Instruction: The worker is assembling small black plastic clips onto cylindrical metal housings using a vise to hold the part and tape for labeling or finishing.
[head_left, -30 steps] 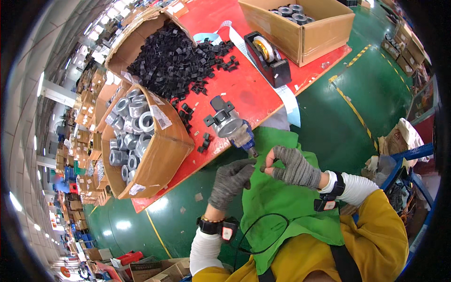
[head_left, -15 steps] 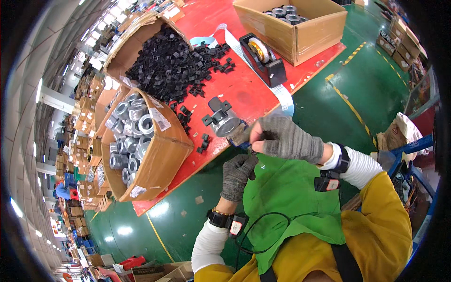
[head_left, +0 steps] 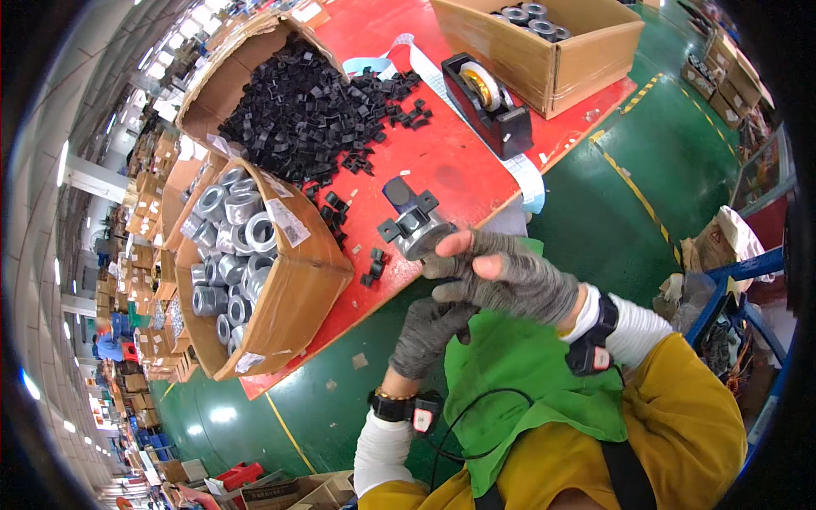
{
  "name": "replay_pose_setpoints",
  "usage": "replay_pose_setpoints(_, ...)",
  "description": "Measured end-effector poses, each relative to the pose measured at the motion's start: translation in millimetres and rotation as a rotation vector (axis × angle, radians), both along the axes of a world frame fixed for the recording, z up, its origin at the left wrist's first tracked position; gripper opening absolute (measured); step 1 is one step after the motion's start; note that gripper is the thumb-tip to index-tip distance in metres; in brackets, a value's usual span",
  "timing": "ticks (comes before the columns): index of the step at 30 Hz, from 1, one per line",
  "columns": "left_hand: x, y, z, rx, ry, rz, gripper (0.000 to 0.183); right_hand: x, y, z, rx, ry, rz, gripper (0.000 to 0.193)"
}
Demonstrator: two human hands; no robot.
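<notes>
The fingers of my right hand (head_left: 514,280) now stretch forward, loosely bent, tips beside the near edge of a silver, shiny, round metal-looking piece (head_left: 425,240); half a second ago they were bunched lower, by its blue mount. What lies beneath them is hidden, so I cannot tell whether they grip anything. The fingers of my left hand (head_left: 432,330) curl just below the right ones, overlapping them in view; I cannot tell their hold either. A second ago my hands were apart, and the blue mount, now covered, showed between them.

Two square black plastic clips (head_left: 389,230) flank the silver piece, just beyond my right fingertips. Left of my fingers, a few loose black clips lie on the glossy red desk (head_left: 463,183), and farther left stands a brown cardboard box (head_left: 310,293) of silver rolls (head_left: 229,268), as before.
</notes>
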State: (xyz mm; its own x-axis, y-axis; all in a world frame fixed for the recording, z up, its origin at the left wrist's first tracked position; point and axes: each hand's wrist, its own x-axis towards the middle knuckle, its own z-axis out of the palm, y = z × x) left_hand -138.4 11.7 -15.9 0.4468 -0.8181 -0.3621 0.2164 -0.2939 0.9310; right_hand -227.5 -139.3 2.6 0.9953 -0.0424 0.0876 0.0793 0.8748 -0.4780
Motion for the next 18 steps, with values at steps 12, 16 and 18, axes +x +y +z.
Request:
replay_pose_setpoints(12, 108, -23, 27, -0.193, -0.487, 0.154, 0.021, 38, 27, -19, 0.283, -0.239, -0.051, 0.034)
replay_pose_setpoints(16, 115, -37, 40, -0.181, -0.519, -0.03, 0.021, 37, 24, -17, 0.275, -0.238, -0.029, 0.03)
replay_pose_setpoints(18, 117, -40, 43, -0.186, -0.5, -0.057, 0.021, 33, 23, -14, 0.269, -0.21, -0.035, 0.029)
